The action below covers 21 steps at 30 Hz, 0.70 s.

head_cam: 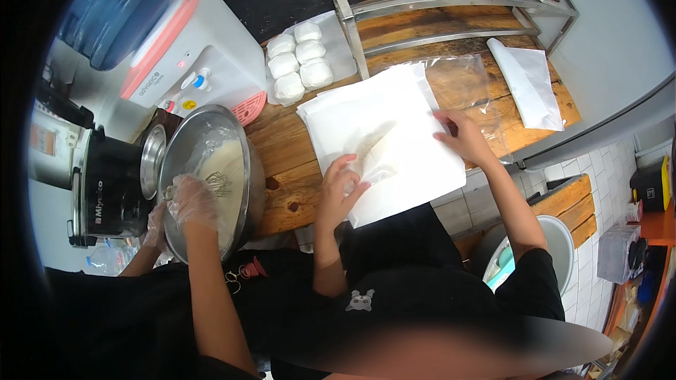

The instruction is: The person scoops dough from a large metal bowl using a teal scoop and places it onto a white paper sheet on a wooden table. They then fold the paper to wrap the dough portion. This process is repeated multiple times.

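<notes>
A stack of white paper sheets point(393, 100) lies at the front edge of the wooden table. On it rests a pale, off-white thing with creased, translucent film point(383, 155); what it is cannot be told. My left hand point(342, 184) is at the near left side of this thing, fingers curled and thumb pointing at the film; whether it grips the film is unclear. At the right edge of the stack is my right hand point(460, 136), its thumb and forefinger apart and touching the paper. Clear plastic point(465, 84) spreads under and beyond the sheets.
Left, a co-worker's gloved hands point(195, 200) are at a steel bowl point(255, 190) of pale batter with a whisk point(218, 183). White round pieces point(285, 64) sit on paper near a water dispenser point(211, 63). A metal rack point(443, 1) and folded paper point(533, 89) are farther back.
</notes>
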Motion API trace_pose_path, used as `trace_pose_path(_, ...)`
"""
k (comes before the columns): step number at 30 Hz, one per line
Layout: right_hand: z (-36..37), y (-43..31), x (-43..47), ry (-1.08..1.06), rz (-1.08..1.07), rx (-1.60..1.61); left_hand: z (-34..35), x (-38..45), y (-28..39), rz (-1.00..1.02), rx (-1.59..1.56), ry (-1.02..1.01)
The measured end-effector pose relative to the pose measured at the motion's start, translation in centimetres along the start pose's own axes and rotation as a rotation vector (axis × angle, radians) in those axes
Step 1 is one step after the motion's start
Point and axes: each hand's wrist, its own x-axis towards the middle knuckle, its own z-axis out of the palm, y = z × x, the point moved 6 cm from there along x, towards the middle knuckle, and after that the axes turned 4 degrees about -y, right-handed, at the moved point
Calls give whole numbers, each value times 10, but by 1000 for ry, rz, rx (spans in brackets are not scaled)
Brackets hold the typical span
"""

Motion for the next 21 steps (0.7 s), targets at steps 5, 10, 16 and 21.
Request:
trace_pose_path(5, -22, -11, -58, 109, 19, 167, 0, -8, 4, -13, -72, -25)
trace_pose_path(10, 9, -34, -42, 29, -299, -247, -5, -1, -1, -13, -65, -46)
trace_pose_path(16, 46, -30, -4, -51, -185, -54, -13, 24, -12, -13, 51, -87)
trace_pose_path(21, 63, -30, 11, 316, -42, 318, -9, 43, -26, -38, 138, -110)
